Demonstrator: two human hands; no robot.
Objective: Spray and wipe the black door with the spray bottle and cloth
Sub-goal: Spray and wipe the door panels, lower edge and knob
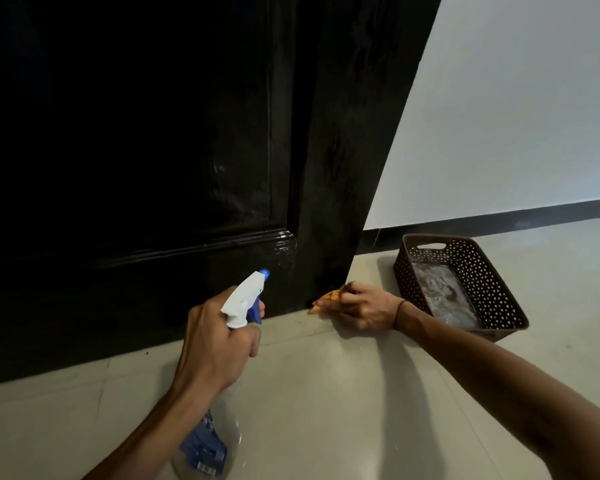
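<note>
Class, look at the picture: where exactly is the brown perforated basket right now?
In the head view, the brown basket sits on the floor at the right, against the wall, beyond the right hand and beside the black door.

home interior | tiled floor [326,393] | white wall [516,116] | black door [153,150]

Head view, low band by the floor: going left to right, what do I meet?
Left hand gripping the spray bottle → orange cloth at the black door's bottom corner → right hand holding that cloth → brown perforated basket on the floor by the white wall.
</note>
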